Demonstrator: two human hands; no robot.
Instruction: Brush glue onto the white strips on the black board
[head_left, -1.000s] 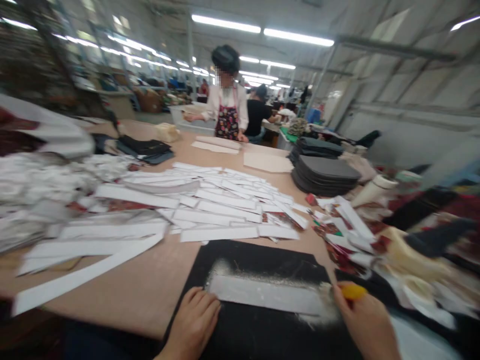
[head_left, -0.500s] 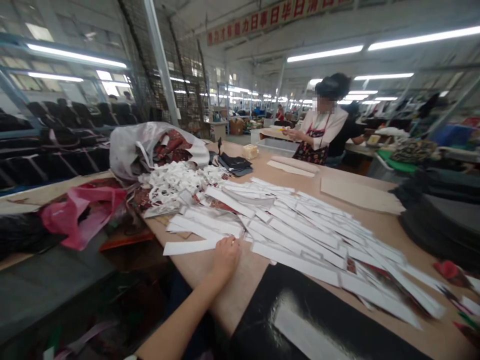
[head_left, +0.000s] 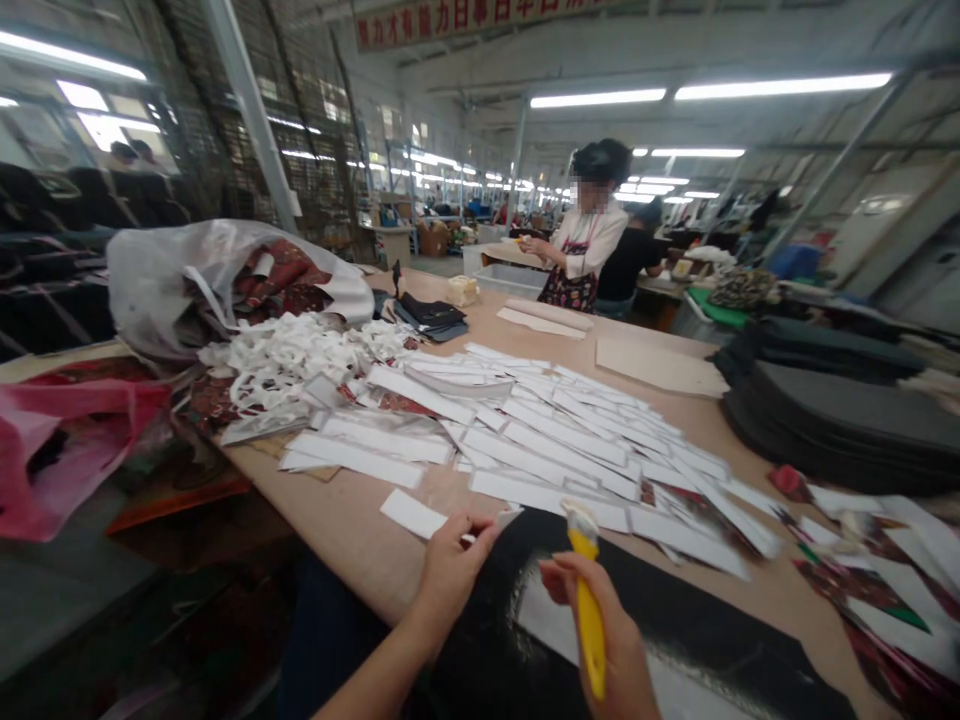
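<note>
Left hand [head_left: 450, 580]: closed, pinching a white paper strip [head_left: 411, 514] between thumb and fingers. Strip is held over the desk [head_left: 352, 530], beside the upper corner of a black mat [head_left: 697, 610].

Right hand [head_left: 609, 640]: wrapped around a yellow-handled brush [head_left: 589, 610], bristles pointing up, pale at the tips. Hand is over the mat, just beside a pale powdery patch [head_left: 544, 620].

Surroundings: a spread pile of white strips [head_left: 555, 430] lies just beyond the mat. Further right, a stack of dark grey pads [head_left: 840, 420]; at lower right, patterned paper scraps [head_left: 862, 585]. To the left, white offcuts [head_left: 292, 350] sit by a clear plastic bag [head_left: 165, 290] holding red patterned material. At the desk's far end, a co-worker [head_left: 589, 235] in an apron stands with both hands raised together.
</note>
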